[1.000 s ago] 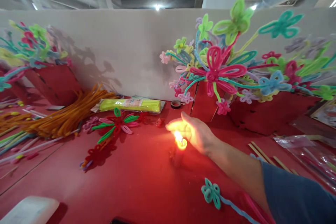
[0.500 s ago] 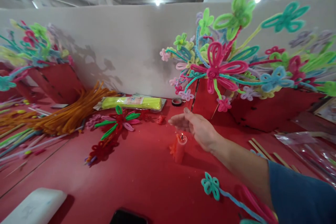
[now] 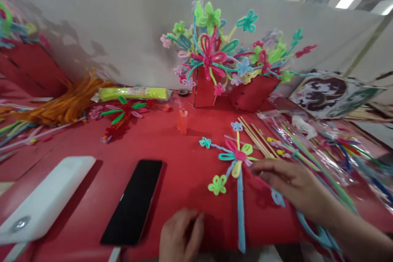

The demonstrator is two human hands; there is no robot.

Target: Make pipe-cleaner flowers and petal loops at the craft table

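While the right hand [image 3: 291,184] rests open, fingers spread, on the red sheet [image 3: 264,229] at the red tabletop's [image 3: 92,147] near edge, the left hand [image 3: 179,233] presses beside it; its grip can't be told. Btw. the hands lies the pink-teal-yellow pipe-cleaner flower [image 3: 238,156], its long blue stem across the sheet, and it looks fully formed. The lime-green pipe-cleaner bloom [image 3: 217,184] & small teal pipe-cleaner bloom [image 3: 205,142] lie loose nearby, apparently not yet bunched.

Bare and ungloved: the person's left hand [image 3: 181,233] shows only fingers and knuckles, blurred. Behind the grip of the right hand [image 3: 291,186], the wrist and forearm [image 3: 353,233] run uncovered to the picture's lower right corner.
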